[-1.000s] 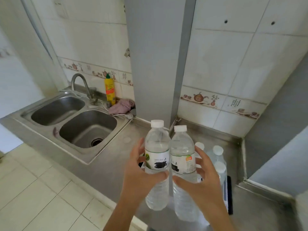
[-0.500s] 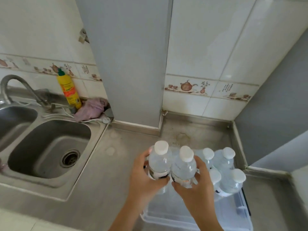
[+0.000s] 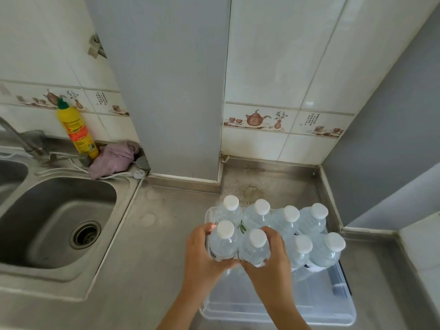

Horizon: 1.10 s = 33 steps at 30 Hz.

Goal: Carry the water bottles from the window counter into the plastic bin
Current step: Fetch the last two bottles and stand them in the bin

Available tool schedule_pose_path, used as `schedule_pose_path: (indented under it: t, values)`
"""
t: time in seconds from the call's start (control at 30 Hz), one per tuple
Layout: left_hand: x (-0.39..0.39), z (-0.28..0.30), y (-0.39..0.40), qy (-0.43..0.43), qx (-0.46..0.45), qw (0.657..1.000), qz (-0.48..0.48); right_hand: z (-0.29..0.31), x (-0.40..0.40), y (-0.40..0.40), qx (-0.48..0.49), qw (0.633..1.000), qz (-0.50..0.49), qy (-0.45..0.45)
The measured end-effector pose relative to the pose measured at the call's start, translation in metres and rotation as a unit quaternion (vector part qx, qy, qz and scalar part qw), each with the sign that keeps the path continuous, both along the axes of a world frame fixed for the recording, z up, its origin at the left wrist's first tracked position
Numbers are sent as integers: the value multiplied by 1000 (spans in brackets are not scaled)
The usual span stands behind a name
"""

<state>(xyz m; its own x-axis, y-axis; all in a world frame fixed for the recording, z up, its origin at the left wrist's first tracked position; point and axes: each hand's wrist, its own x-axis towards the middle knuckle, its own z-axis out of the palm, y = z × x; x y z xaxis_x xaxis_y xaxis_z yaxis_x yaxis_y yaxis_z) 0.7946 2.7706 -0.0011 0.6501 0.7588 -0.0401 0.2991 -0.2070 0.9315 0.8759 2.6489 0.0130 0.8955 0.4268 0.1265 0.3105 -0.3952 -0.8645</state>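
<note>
Both hands are wrapped around bottles as I watch from the head camera: my left hand [image 3: 202,256] curls round the left held bottle [image 3: 225,241], fingers on its far side and thumb near its base, and my right hand [image 3: 271,263] curls round the right held bottle [image 3: 254,248] in the same way. These two stand upright, touching each other, inside the clear plastic bin [image 3: 333,313] against its left wall. Six more water bottles [image 3: 309,225] with white caps stand upright in the bin too: four in a row along its far wall, two just to the right of the held pair. All eight are packed close together in the far half of the bin. I see the bin resting on the steel desk [image 3: 147,258] near its back right corner. Toward the desk's left edge lies the sink [image 3: 59,225], and behind it a yellow detergent bottle [image 3: 77,132] stands upright beside a crumpled pink cloth [image 3: 114,158] at the back edge.
</note>
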Motion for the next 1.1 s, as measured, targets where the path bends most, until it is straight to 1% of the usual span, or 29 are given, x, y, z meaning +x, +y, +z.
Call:
schedule_pose_path:
  t: [0.2,0.3,0.4,0.57,0.63,0.73,0.8,0.87,0.93,1.0,1.1]
  values:
    - [-6,-9,9,31,58,997,-46,2,0,-4,-10,999,17,-29]
    - [-8,-12,10,46,118,990,-66,7,0,-9,-19,995,32,-88]
    - [-11,-15,3,53,182,980,-60,18,3,-18,-34,987,55,-146]
    - [-20,-29,-21,126,258,957,-49,22,8,-46,-56,967,102,-225]
    - [-29,-28,-36,143,264,953,-45,16,5,-62,-58,961,114,-247]
    - [-41,-19,-63,172,221,959,-37,2,1,-91,-65,956,120,-261]
    - [-48,-17,-78,210,225,951,-34,-10,0,-112,-95,949,125,-272]
    - [-51,-20,-88,242,257,935,-39,-25,1,-132,-140,942,119,-282]
    - [-52,-28,-87,251,291,922,-41,-36,2,-149,-196,936,105,-272]
    - [-50,-33,-81,256,302,917,-52,-45,3,-159,-249,926,117,-260]
    - [-48,-35,-76,259,318,910,-63,-48,3,-159,-288,913,127,-261]
